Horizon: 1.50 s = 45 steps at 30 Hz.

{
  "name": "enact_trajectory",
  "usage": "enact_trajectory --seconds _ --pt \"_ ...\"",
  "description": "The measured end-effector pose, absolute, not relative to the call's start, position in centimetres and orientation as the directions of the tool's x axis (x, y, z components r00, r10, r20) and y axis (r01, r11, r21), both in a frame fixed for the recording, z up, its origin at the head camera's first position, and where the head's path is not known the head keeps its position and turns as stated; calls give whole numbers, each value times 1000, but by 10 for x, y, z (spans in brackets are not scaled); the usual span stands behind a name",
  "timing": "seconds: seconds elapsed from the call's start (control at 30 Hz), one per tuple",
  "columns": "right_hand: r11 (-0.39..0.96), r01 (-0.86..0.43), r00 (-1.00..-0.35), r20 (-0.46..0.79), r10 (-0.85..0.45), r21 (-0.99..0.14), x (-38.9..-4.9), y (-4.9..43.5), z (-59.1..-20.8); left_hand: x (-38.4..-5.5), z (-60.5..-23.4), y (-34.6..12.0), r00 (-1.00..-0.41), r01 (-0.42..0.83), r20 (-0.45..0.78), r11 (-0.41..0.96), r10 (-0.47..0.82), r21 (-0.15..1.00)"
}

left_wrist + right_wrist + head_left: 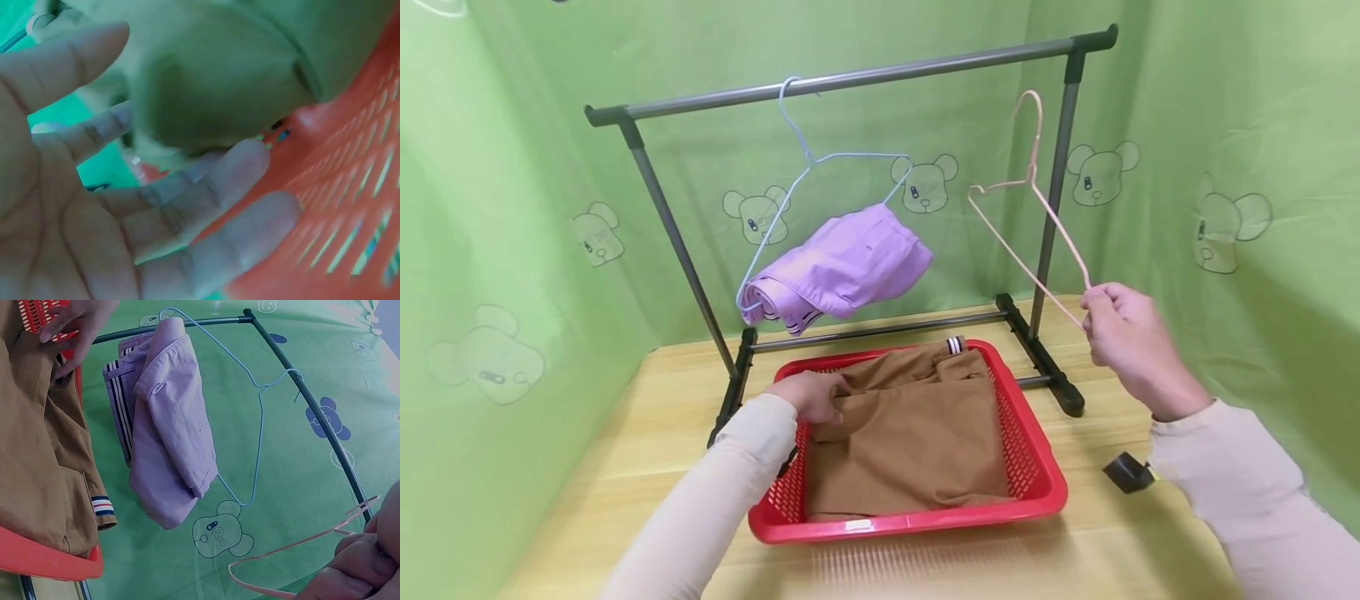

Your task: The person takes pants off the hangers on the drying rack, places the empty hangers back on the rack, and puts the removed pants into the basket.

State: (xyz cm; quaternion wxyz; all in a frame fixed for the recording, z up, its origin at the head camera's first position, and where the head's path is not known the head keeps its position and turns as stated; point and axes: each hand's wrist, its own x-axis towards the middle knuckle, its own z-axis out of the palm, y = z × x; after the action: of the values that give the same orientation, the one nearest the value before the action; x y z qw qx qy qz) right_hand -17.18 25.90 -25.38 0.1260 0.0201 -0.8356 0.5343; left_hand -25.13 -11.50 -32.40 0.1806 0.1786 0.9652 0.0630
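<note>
Folded brown trousers with a striped trim lie in a red basket. My left hand reaches over the basket's left side to their upper left corner. Seen from the left wrist, its fingers are spread and fairly straight, beside a fold of the brown cloth. A pink hanger is held up by my right hand, which pinches it near one lower corner, its hook pointing up. In the right wrist view the curled fingers partly hide the hanger's end.
A dark metal clothes rack stands behind the basket. From its bar hangs a blue hanger with purple trousers draped over it. Green curtains surround the wooden tabletop. A small black object shows by my right sleeve.
</note>
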Motion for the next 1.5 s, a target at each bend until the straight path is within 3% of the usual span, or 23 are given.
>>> enact_trajectory --seconds 0.43,0.63,0.93,1.27,1.5 --pt "380 -193 -962 250 107 -904 -176 258 -250 -230 -291 -126 -863 395 -214 876 457 278" --pt "368 -209 -959 263 101 -906 -179 254 -247 -220 -290 -141 -882 345 -178 854 437 391" --pt "358 -224 -954 279 108 -906 -183 250 -242 -207 -291 -172 -862 333 -146 759 486 559" --pt "318 -227 -955 273 111 -921 -187 247 -242 -187 -298 -183 -936 258 -48 771 350 582" --pt "302 -236 -955 277 103 -924 -190 244 -239 -174 -307 -192 -977 78 -74 663 198 745"
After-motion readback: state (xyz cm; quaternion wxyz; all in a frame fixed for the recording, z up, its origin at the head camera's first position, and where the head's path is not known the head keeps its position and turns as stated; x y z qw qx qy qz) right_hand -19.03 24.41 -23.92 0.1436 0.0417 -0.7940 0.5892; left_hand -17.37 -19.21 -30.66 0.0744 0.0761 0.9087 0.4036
